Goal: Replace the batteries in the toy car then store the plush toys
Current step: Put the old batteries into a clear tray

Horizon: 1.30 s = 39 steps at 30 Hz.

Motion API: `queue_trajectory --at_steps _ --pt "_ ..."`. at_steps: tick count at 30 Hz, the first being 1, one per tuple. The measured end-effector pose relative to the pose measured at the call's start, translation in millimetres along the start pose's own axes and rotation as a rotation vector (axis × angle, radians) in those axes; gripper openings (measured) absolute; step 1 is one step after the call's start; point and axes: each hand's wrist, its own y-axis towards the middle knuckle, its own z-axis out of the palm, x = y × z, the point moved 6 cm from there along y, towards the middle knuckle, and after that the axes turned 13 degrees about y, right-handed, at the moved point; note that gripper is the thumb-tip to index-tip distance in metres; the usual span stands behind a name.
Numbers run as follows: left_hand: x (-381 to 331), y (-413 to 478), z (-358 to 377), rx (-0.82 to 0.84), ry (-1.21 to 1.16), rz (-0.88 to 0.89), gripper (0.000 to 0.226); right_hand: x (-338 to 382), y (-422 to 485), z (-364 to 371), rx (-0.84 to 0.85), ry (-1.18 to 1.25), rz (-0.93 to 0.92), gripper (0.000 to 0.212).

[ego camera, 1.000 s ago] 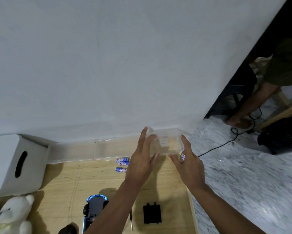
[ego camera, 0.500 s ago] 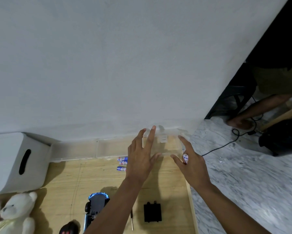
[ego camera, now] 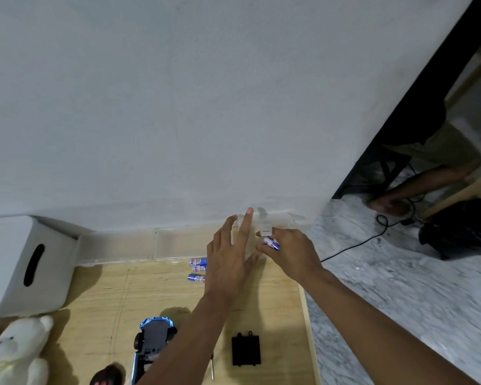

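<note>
Pinching a blue battery (ego camera: 271, 243) in my right hand (ego camera: 292, 254), I spread my empty left hand (ego camera: 228, 263) flat over the clear box (ego camera: 265, 232), probably steadying it. Three batteries (ego camera: 197, 269) lie just beside it; the overturned toy car (ego camera: 153, 339) sits nearer me.

A white wall (ego camera: 178, 107) stands behind the wooden board (ego camera: 94, 295). Right of the board is a grey marble floor (ego camera: 386, 301) with a black cable (ego camera: 353, 245), a black bag (ego camera: 461, 232) and someone's bare foot (ego camera: 386, 204).
</note>
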Motion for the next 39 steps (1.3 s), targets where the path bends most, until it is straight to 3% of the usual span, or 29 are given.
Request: queue_trajectory --at_steps 8,16,23,31,33,37,39 --pt "-1 1 -1 0.009 0.004 -0.007 0.085 -8 15 6 -0.019 -0.044 0.065 0.028" --pt "-1 4 -5 0.03 -0.004 -0.023 0.086 0 13 13 -0.013 -0.222 -0.09 0.03" --pt "-1 5 -1 0.053 0.051 -0.021 0.111 5 15 16 0.024 -0.182 -0.095 0.039" --pt "0 4 -2 0.067 0.015 -0.026 0.097 4 8 17 0.151 -0.107 -0.233 0.045" --pt "1 4 -2 0.073 0.005 -0.025 0.096 0 2 10 0.053 -0.095 -0.267 0.042" --pt "1 2 -2 0.076 -0.045 -0.039 0.085 -14 -32 -23 -0.441 0.109 -0.207 0.027" --pt "0 1 -2 0.077 -0.038 -0.044 0.085 -14 -44 -34 -0.558 0.178 -0.179 0.03"
